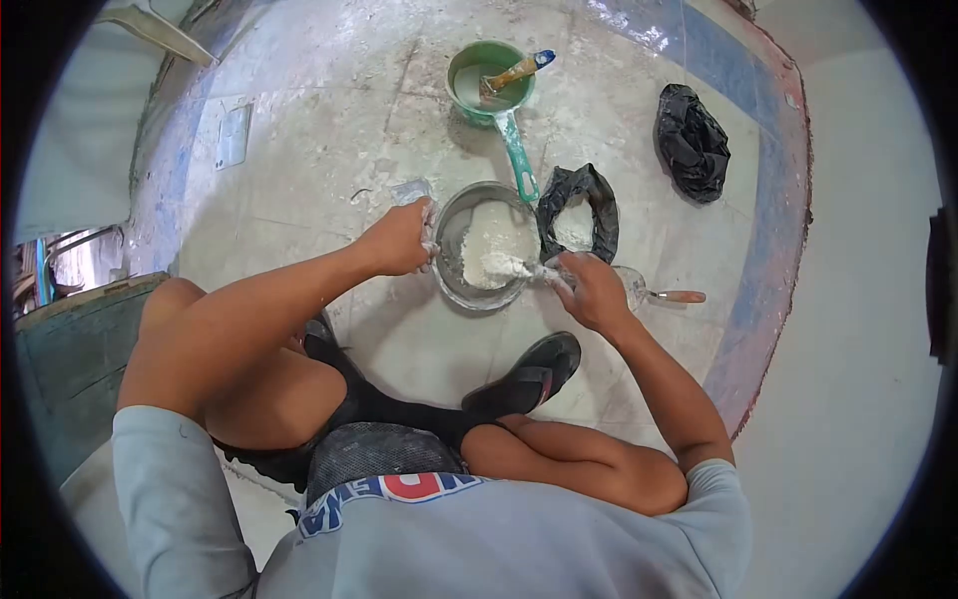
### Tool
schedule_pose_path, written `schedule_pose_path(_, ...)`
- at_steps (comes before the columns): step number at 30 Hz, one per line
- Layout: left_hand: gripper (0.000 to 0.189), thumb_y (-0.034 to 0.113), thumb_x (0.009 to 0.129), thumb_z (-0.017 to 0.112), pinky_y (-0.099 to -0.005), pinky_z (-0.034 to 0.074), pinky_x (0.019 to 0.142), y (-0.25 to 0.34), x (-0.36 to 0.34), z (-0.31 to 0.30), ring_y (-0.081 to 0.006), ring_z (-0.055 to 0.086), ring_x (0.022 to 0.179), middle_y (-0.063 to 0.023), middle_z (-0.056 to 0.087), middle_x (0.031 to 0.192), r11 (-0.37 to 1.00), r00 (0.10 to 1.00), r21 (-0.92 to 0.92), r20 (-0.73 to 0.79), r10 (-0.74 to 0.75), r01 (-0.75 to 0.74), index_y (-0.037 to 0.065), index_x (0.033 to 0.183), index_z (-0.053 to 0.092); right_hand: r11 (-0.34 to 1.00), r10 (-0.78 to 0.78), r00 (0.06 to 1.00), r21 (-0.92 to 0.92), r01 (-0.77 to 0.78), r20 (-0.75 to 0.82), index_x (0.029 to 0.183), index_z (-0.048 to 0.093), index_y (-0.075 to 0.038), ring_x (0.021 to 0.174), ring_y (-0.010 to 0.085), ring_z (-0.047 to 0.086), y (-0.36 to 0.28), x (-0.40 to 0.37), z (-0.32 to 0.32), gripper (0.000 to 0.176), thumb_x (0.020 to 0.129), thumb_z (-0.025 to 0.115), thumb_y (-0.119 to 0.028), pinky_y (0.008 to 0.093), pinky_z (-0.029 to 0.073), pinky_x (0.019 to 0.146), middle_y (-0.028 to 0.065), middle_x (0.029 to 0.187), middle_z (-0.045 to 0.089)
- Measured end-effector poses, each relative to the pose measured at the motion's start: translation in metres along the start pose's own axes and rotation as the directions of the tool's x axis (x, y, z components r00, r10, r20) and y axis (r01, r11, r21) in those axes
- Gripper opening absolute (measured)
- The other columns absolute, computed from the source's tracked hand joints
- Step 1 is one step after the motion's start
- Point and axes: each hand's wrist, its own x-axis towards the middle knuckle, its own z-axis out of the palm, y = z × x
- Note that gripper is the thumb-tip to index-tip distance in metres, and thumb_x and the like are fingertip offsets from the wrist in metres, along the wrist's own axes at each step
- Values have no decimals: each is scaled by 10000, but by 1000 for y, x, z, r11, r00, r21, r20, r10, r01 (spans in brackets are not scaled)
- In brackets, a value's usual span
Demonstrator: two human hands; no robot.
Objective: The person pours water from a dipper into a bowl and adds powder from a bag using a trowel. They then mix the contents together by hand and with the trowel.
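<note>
The left hand (pixel 399 240) grips the left rim of the bowl (pixel 454 285), fingers curled tight over the edge. The right hand (pixel 591 292) is closed around a small tool (pixel 529 270) and pokes it into the white stuff (pixel 494 255) in the bowl. The tool is caked so white that I cannot tell what kind it is.

The bowl sits on the floor (pixel 329 130) in front of the person's feet. It is round, gray and made of metal. The white stuff lies in a lumpy, crumbly heap, with bare gray metal showing beside it. I think the mixing is only partly done, because it is not smooth yet.

Just beside the bowl is a crinkly black bag (pixel 599 205), open, with white inside. A trowel (pixel 669 296) with a wooden handle lies near the right hand. Further off is a green pot (pixel 459 95) with a brush (pixel 519 70) in it. The floor is dusty and splashed white.
</note>
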Motion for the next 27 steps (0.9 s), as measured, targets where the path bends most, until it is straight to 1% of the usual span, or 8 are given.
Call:
schedule_pose_path(3, 319, -6, 876, 703, -398, 588, 613, -1, 2, 1, -268, 752, 694, -180, 709, 790, 996, 999, -78, 23, -40, 42, -28, 1129, 511, 998, 28, 995, 47, -33, 91, 1137, 689, -78, 957, 394, 668, -13, 9, -6, 293, 890, 747, -225, 470, 535, 842, 163, 1003, 709)
schedule_pose_path(5, 323, -15, 870, 703, -394, 588, 609, 4, 0, 0, -270, 751, 691, -177, 710, 792, 996, 998, -63, 14, -67, 68, -31, 1130, 512, 999, -39, 994, -13, 40, 98, 1119, 640, -76, 934, 395, 644, -16, 10, -5, 290, 898, 724, -244, 498, 516, 794, 171, 947, 672)
schedule_pose_path(9, 336, -28, 870, 697, -383, 586, 588, -2, 1, 1, -262, 749, 689, -168, 705, 788, 998, 999, -53, 17, -33, 34, -32, 1147, 506, 996, -80, 997, 45, 79, 10, 1122, 637, -87, 917, 395, 645, -10, 13, 2, 282, 907, 714, -252, 506, 511, 788, 171, 942, 669)
schedule_pose_path(10, 338, -31, 871, 696, -380, 585, 580, 0, 1, 0, -257, 747, 689, -164, 702, 783, 993, 998, -100, 43, -53, 57, -32, 1148, 503, 998, -55, 997, -6, 55, 51, 1185, 658, -55, 1012, 398, 669, -12, 11, -1, 353, 868, 752, -178, 480, 537, 876, 181, 1095, 711)
schedule_pose_path(11, 332, -30, 875, 694, -378, 582, 572, 1, 0, -1, -248, 744, 683, -158, 695, 770, 1000, 1000, -17, 2, -3, 3, -29, 1141, 494, 998, -55, 997, -5, 56, 49, 1185, 658, -55, 1012, 398, 669, -12, 12, -2, 353, 868, 752, -178, 480, 537, 876, 181, 1095, 711)
schedule_pose_path(17, 334, -18, 883, 696, -377, 580, 574, -1, 1, 1, -254, 744, 682, -164, 696, 763, 997, 998, -64, 33, -50, 52, -27, 1140, 484, 998, 30, 993, -54, -23, 117, 1127, 676, -114, 972, 394, 660, -17, 27, -16, 289, 872, 743, -233, 487, 532, 828, 163, 1006, 700)
schedule_pose_path(21, 337, -7, 881, 704, -374, 584, 589, -7, 4, 2, -251, 743, 675, -168, 707, 770, 999, 1000, -47, 18, -23, 24, -22, 1148, 497, 996, 54, 999, -66, -53, 7, 1128, 661, -115, 940, 389, 656, -16, 41, -15, 278, 875, 719, -215, 501, 523, 791, 163, 966, 682)
schedule_pose_path(27, 334, -3, 880, 708, -386, 589, 612, 1, 1, -1, -249, 746, 691, -170, 713, 787, 996, 998, -56, 33, -61, 63, -24, 1144, 504, 983, -8, 1000, -185, 8, -1, 1117, 664, -143, 925, 364, 662, -24, 46, -17, 241, 891, 708, -213, 489, 522, 767, 130, 928, 654)
